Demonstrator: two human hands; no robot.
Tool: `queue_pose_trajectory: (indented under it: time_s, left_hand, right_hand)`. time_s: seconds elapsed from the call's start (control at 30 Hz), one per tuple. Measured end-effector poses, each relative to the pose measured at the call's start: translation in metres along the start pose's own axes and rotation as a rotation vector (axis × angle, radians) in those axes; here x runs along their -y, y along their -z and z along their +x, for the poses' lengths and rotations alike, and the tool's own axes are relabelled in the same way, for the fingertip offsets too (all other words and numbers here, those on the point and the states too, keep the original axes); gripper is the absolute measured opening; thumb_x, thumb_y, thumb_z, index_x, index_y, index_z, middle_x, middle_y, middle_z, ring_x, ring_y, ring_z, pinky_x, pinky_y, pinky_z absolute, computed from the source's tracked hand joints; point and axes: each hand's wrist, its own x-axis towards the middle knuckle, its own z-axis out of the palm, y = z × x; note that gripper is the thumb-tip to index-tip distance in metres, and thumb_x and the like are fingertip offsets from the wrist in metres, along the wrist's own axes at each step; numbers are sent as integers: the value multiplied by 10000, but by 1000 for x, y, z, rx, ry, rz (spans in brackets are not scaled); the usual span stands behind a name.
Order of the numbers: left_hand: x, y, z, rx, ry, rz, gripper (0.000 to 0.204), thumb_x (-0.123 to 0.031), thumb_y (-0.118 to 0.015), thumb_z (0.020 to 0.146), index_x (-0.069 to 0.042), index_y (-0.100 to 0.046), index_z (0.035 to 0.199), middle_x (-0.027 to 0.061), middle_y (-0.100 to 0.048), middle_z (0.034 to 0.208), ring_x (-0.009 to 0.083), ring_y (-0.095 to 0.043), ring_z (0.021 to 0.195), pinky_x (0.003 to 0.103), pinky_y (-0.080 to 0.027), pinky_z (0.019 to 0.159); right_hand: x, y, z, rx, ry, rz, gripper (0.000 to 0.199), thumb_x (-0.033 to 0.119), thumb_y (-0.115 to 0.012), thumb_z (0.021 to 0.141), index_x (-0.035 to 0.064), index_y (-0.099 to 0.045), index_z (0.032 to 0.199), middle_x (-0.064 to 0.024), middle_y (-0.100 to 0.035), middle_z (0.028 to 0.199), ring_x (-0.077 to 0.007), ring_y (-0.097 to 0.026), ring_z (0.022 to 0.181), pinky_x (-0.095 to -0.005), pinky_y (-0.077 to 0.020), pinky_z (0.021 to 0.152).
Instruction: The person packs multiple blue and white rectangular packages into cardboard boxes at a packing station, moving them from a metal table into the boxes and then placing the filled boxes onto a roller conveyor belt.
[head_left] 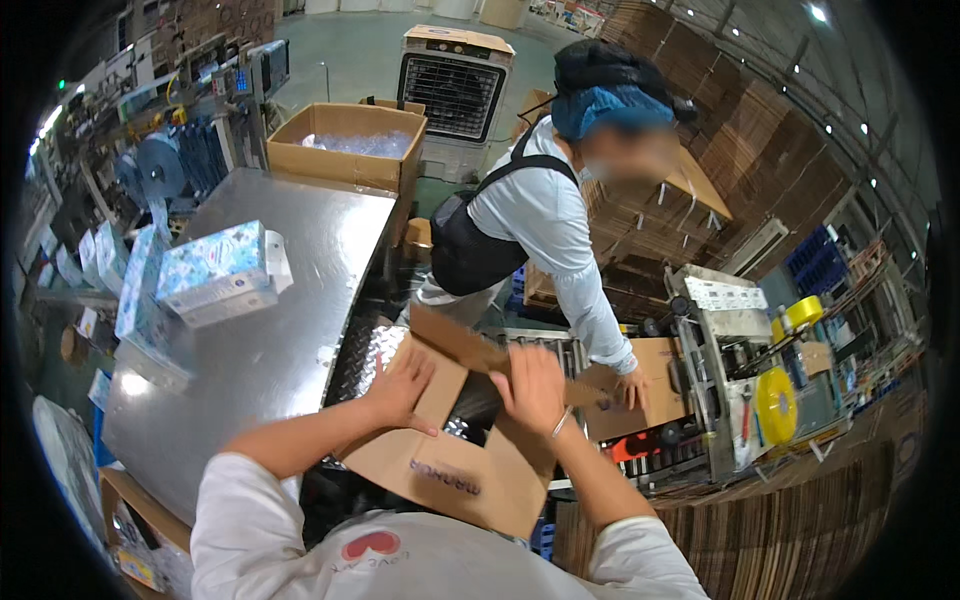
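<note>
An open cardboard box [470,488] stands in front of me with its flaps folded outward and a dark gap in the middle. My left hand [402,388] rests on its left flap, fingers spread out over the cardboard. On the far right side, my right hand [532,385] has its fingers bent round the raised flap. What lies deep inside the box is hard to make out. Just beyond my right hand, a co-worker's hand [628,390] presses on another carton [662,372] on the roller conveyor.
Blue-and-white packages [215,265] lie on the metal table [290,290] at left. Behind it stands a carton [345,160] of clear plastic. A carton-taping machine with yellow tape rolls [776,405] is at right. Stacked flat cardboard [740,540] fills the lower right.
</note>
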Motion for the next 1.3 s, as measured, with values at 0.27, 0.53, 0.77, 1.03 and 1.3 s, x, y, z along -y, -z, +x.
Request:
queue_pose_trajectory:
  time_s: [0.27,0.53,0.77,1.03,1.3]
  left_hand:
    - [-28,-38,-21,-295,477,-552,867,-428,-640,727,94,-220,1277,295,-423,1182,407,-478,1051,441,-421,837]
    - [90,-35,-60,-469,640,-30,483,-307,-415,903,5,-365,1268,206,-579,985,384,-581,790,463,-458,681]
    - [154,-56,-84,-433,806,-228,379,-356,-338,919,-47,-526,1032,249,-587,826,380,-577,835,463,-440,681]
    - [49,-114,-72,48,645,-2058,580,-503,-246,928,-112,-324,1349,80,-347,1362,209,-371,1211,365,-311,998]
    - [-16,-15,-39,-231,224,-1228,821,-346,-556,830,-174,-9,1418,108,-37,1473,349,-62,1340,403,-192,1051]
  right_hand:
    - [-11,-28,-127,192,-101,461,329,203,-585,775,-2,-519,1023,-151,-533,1025,-298,-472,981,-406,-361,895]
    - [-190,-146,-237,422,-1253,444,444,392,-398,869,-12,-562,950,-186,-591,837,-277,-559,764,-370,-434,693]
    - [-42,-304,-350,261,-1818,1416,874,742,-237,780,11,-482,1193,-160,-517,1153,-254,-517,1000,-369,-441,815]
    - [-108,4,-232,152,-1149,1465,408,165,-581,826,-58,-480,1152,-137,-573,1088,-222,-574,961,-327,-469,832]
    - [105,-36,-56,603,-525,1325,342,212,-548,870,-7,-509,1130,-126,-573,1037,-192,-540,965,-290,-425,821]
